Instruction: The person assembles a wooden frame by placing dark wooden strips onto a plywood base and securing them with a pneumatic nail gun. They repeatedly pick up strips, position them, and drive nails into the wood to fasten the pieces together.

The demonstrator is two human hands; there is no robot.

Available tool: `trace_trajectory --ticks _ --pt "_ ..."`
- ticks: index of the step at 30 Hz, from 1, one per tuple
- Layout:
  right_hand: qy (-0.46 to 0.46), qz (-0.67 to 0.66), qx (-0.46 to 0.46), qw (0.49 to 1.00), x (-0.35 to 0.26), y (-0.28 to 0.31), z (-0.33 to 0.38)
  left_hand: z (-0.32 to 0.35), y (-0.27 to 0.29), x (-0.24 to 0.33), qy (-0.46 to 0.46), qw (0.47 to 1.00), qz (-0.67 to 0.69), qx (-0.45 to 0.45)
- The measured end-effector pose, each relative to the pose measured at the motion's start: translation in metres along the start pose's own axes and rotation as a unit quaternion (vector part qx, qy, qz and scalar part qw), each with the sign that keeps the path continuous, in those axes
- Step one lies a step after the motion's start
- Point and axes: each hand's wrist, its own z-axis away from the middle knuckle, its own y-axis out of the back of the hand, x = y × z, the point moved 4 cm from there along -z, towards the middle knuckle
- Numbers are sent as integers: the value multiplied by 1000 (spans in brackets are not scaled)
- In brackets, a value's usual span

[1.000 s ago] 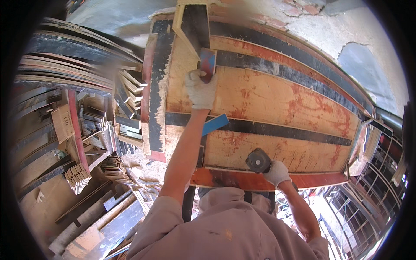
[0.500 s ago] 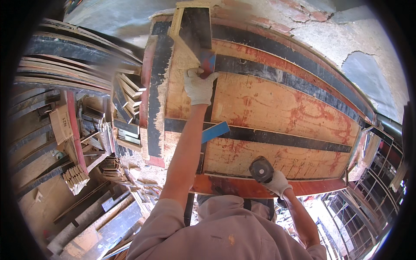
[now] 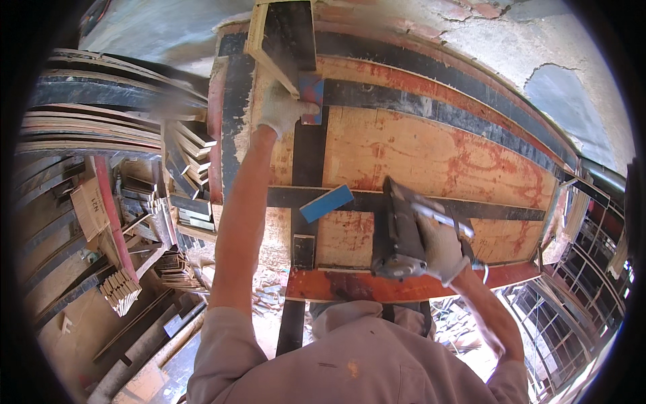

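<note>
My left hand (image 3: 281,110), in a pale work glove, reaches far forward and grips the near end of a black-faced plywood piece (image 3: 289,40). Its thumb lies across a blue and red patch there, and its other fingers are partly hidden. My right hand (image 3: 439,248), also gloved, is wrapped round the handle of a dark nail gun (image 3: 398,236). The nail gun is held above the near part of a large plywood panel (image 3: 390,151) with black strips. A small blue block (image 3: 327,203) lies tilted across one of these strips, left of the nail gun.
A reddish board (image 3: 323,286) edges the panel nearest me. Stacked plywood strips (image 3: 94,128) stand at the left, above shelves with more offcuts (image 3: 121,291). A cracked wall (image 3: 498,40) rises behind the panel. Metal framework (image 3: 558,323) stands at the lower right.
My right hand has brought the nail gun up and forward over the panel from its near edge. My left hand has shifted slightly left and forward in the picture, staying by the plywood piece.
</note>
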Motion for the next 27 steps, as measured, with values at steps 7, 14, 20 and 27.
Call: trace_trajectory --ticks 7,14,20,27 --pt "-24 123 -86 988 -5 -23 -90 -1 15 37 -79 995 -45 -38" --pt "3 231 -154 961 -7 -64 -150 -4 15 32 -2 998 -31 -49" --pt "6 239 -131 962 -23 -77 -165 -2 16 29 -10 999 16 -29" --pt "5 237 -142 961 -13 -86 -165 -2 15 31 -8 1000 7 -29"
